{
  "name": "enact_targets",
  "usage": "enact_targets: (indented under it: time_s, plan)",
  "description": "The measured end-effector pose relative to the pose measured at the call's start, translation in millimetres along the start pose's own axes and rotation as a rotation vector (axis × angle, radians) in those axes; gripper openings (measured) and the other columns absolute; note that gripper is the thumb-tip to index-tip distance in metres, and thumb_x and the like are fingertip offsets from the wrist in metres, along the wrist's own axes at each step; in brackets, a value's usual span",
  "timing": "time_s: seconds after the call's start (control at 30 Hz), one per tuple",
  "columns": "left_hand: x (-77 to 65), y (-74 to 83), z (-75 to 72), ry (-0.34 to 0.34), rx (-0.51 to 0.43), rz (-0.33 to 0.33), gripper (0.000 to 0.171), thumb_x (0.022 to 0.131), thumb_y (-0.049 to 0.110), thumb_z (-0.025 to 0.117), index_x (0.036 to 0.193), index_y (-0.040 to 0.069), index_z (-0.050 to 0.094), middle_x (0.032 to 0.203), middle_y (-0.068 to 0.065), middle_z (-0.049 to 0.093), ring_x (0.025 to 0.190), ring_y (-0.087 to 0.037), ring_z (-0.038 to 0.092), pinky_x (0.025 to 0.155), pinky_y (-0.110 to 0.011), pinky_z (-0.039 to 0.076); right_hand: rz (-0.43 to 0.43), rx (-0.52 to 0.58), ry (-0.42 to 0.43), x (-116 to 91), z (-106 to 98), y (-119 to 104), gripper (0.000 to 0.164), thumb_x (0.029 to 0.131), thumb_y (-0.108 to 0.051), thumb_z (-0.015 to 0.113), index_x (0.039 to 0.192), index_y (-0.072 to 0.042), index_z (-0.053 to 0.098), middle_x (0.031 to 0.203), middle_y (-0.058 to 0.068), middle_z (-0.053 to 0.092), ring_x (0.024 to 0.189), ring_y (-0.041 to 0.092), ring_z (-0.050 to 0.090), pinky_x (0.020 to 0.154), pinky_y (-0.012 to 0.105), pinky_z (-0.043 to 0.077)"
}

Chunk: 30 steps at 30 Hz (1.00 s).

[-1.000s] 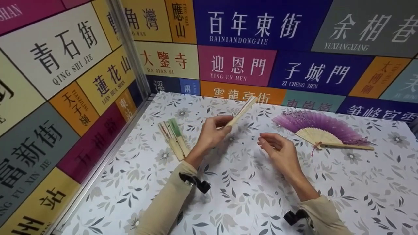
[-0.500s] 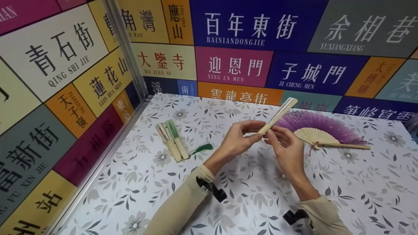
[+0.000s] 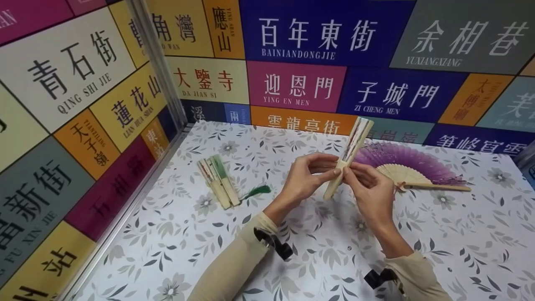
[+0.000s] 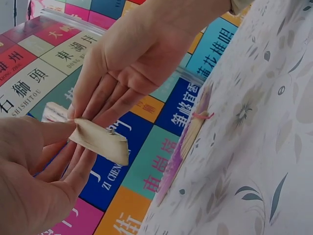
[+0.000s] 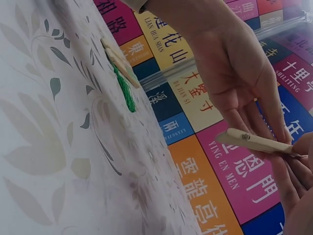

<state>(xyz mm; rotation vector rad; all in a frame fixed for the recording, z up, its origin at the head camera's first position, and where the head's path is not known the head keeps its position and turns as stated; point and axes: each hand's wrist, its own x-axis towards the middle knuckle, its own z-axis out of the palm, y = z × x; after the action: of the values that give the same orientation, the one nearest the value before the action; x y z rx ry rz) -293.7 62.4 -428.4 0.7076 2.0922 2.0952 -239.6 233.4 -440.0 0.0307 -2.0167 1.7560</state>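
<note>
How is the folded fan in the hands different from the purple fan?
The folded fan is closed into a narrow stick, while the purple fan is spread wide. The left hand and right hand hold the folded fan; the purple fan lies on the table. The folded fan's edges look mostly whitish, the other's purple. Both have pale, wood-coloured sticks.
</note>
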Motion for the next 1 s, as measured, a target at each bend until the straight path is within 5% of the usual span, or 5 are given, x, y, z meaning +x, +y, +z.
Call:
enact_targets:
  time_s: [0.4, 0.63, 1.0]
  plan:
    - [1.8, -14.0, -9.4, -0.077, -0.252, -0.099, 0.027, 0.087, 0.017, 0.081, 0.113, 0.014, 0.077, 0.110, -0.007, 0.076, 0.103, -0.023, 0.074, 0.091, -0.034, 0.063, 0.051, 0.022, -0.060, -4.2, -1.0, -10.3, 0.032, 0.092, -0.024, 0.075, 0.117, -0.004, 0.072, 0.104, 0.013, 0.078, 0.088, 0.020, 0.077, 0.079, 0.023, 0.064]
    - [1.5, -14.3, -11.1, -0.085, -0.305, -0.132, 0.028, 0.087, 0.016, 0.081, 0.114, 0.013, 0.075, 0.109, -0.010, 0.076, 0.100, -0.025, 0.074, 0.091, -0.035, 0.063, 0.037, 0.050, -0.073, -7.0, 0.1, -23.1, 0.030, 0.093, -0.016, 0.073, 0.117, 0.003, 0.070, 0.102, 0.018, 0.077, 0.087, 0.022, 0.077, 0.079, 0.025, 0.064]
    - [2.1, -13.5, -12.2, -0.053, -0.381, -0.155, 0.028, 0.087, 0.011, 0.079, 0.114, 0.008, 0.073, 0.108, -0.015, 0.074, 0.101, -0.026, 0.073, 0.093, -0.038, 0.063, 0.049, 0.114, -0.040, -3.3, -2.7, -7.3, 0.037, 0.090, -0.022, 0.077, 0.117, 0.001, 0.068, 0.101, 0.016, 0.077, 0.087, 0.023, 0.077, 0.079, 0.028, 0.065]
